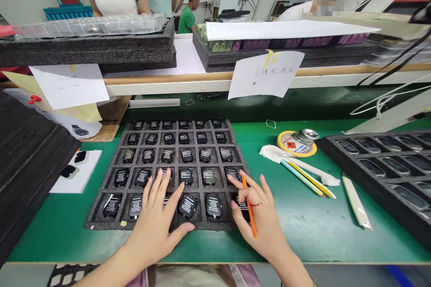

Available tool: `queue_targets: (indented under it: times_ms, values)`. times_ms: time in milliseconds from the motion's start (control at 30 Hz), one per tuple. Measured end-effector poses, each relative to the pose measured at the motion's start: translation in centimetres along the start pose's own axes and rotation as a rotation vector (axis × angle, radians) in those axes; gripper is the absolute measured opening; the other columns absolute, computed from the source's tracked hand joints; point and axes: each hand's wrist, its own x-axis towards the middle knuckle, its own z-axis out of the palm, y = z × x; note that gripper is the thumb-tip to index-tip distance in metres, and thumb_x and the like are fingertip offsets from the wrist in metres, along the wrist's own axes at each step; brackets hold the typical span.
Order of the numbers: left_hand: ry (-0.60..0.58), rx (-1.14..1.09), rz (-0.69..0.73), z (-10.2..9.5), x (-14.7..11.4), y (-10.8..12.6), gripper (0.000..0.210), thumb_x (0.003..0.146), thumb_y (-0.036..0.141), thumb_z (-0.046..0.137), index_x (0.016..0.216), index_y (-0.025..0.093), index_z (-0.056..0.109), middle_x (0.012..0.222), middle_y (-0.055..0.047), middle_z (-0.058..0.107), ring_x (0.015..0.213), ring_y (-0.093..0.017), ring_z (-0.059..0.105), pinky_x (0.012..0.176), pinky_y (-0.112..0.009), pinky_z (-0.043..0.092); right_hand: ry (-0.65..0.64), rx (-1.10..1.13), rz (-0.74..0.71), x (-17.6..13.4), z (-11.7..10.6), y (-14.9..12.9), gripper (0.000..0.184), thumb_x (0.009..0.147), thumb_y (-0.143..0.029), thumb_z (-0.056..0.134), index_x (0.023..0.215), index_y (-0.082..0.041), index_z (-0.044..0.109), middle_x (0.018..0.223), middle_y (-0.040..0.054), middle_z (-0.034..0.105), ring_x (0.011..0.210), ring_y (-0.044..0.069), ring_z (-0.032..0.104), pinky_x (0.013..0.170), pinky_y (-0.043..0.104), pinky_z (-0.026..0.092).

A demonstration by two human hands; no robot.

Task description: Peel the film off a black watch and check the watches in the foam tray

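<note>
A dark foam tray (215, 225) lies on the green bench, with rows of black square watch bodies (187, 205) in its cells, white text lit on their screens. My left hand (155, 222) rests over the near middle of the tray, fingers spread and holding nothing; it partly covers a few watches. At the tray's near right corner, my right hand (264, 219) has a thin orange stick (249, 208) between its fingers. Its fingertips are over the right-hand column, partly hiding a corner watch (243, 208). Whether they touch it I cannot tell.
A second foam tray (387, 179) holds screened devices at right. Nearby lie yellow tape (313, 150) around a metal-topped container, several pens (306, 179) and a pale strip (357, 202). Two watches lie on a white box (89, 175) at left. A loaded shelf (161, 87) spans behind; people are beyond.
</note>
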Motion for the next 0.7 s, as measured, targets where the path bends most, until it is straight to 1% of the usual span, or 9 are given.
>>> queue_targets:
  times_ms: [100, 200, 300, 367, 467, 533, 600, 700]
  values:
    - [0.017, -0.039, 0.019, 0.1, -0.5, 0.0, 0.06, 0.099, 0.038, 0.053, 0.152, 0.017, 0.034, 0.165, -0.02, 0.009, 0.152, -0.041, 0.005, 0.117, -0.065, 0.02, 0.042, -0.03, 0.033, -0.4, -0.1, 0.7, 0.015, 0.093, -0.019, 0.047, 0.088, -0.025, 0.034, 0.128, 0.0119, 0.067, 0.139, 0.032, 0.043, 0.114, 0.071, 0.02]
    - [0.044, -0.067, 0.047, 0.3, -0.8, -0.1, 0.054, 0.099, 0.034, 0.054, 0.148, 0.018, 0.039, 0.164, -0.018, 0.013, 0.152, -0.039, 0.009, 0.118, -0.063, 0.019, 0.036, -0.047, 0.054, -0.5, 0.1, 1.1, 0.015, 0.093, -0.019, 0.046, 0.087, -0.025, 0.033, 0.126, 0.0109, 0.068, 0.137, 0.033, 0.045, 0.113, 0.073, 0.021]
    - [0.071, -0.096, 0.084, 0.3, -1.3, -0.3, 0.047, 0.099, 0.03, 0.055, 0.144, 0.019, 0.044, 0.163, -0.015, 0.018, 0.151, -0.037, 0.013, 0.12, -0.06, 0.018, 0.032, -0.037, 0.06, -0.6, 0.1, 1.1, 0.015, 0.093, -0.018, 0.046, 0.088, -0.025, 0.033, 0.126, 0.0108, 0.068, 0.137, 0.033, 0.045, 0.112, 0.074, 0.02]
    - [0.077, -0.108, 0.105, 0.2, -1.7, -0.4, 0.046, 0.099, 0.029, 0.055, 0.143, 0.019, 0.045, 0.163, -0.015, 0.019, 0.151, -0.036, 0.015, 0.12, -0.06, 0.018, 0.079, 0.006, 0.073, -0.8, 0.0, 1.0, 0.015, 0.092, -0.018, 0.046, 0.088, -0.025, 0.033, 0.127, 0.0125, 0.068, 0.138, 0.033, 0.045, 0.113, 0.074, 0.018]
    - [0.079, -0.112, 0.12, 0.3, -2.3, -0.6, 0.047, 0.098, 0.028, 0.058, 0.143, 0.018, 0.045, 0.162, -0.015, 0.022, 0.15, -0.037, 0.017, 0.119, -0.06, 0.02, 0.182, 0.074, 0.071, -1.4, -0.3, 0.2, 0.018, 0.091, -0.015, 0.048, 0.087, -0.025, 0.034, 0.124, 0.0136, 0.069, 0.136, 0.031, 0.047, 0.115, 0.071, 0.019]
    - [0.088, -0.11, 0.123, 0.6, -2.7, -0.6, 0.047, 0.098, 0.027, 0.059, 0.142, 0.019, 0.046, 0.16, -0.016, 0.025, 0.149, -0.037, 0.02, 0.118, -0.06, 0.022, 0.211, 0.114, 0.039, -2.1, -0.3, -0.6, 0.02, 0.089, -0.013, 0.05, 0.086, -0.025, 0.034, 0.119, 0.0122, 0.071, 0.133, 0.03, 0.05, 0.115, 0.069, 0.022]
    - [0.103, -0.107, 0.119, 0.8, -2.8, -0.5, 0.047, 0.098, 0.025, 0.06, 0.142, 0.019, 0.047, 0.159, -0.016, 0.028, 0.148, -0.037, 0.022, 0.118, -0.06, 0.024, 0.198, 0.155, 0.005, -2.8, 0.0, -1.5, 0.02, 0.087, -0.011, 0.05, 0.086, -0.025, 0.036, 0.116, 0.01, 0.072, 0.13, 0.029, 0.052, 0.114, 0.067, 0.026]
    - [0.13, -0.105, 0.108, 1.2, -2.9, -0.4, 0.046, 0.098, 0.023, 0.06, 0.142, 0.02, 0.047, 0.158, -0.016, 0.029, 0.148, -0.037, 0.023, 0.117, -0.06, 0.026, 0.137, 0.187, -0.046, -3.7, 0.7, -2.8, 0.021, 0.084, -0.01, 0.05, 0.086, -0.025, 0.037, 0.114, 0.0068, 0.073, 0.127, 0.029, 0.053, 0.113, 0.066, 0.029]
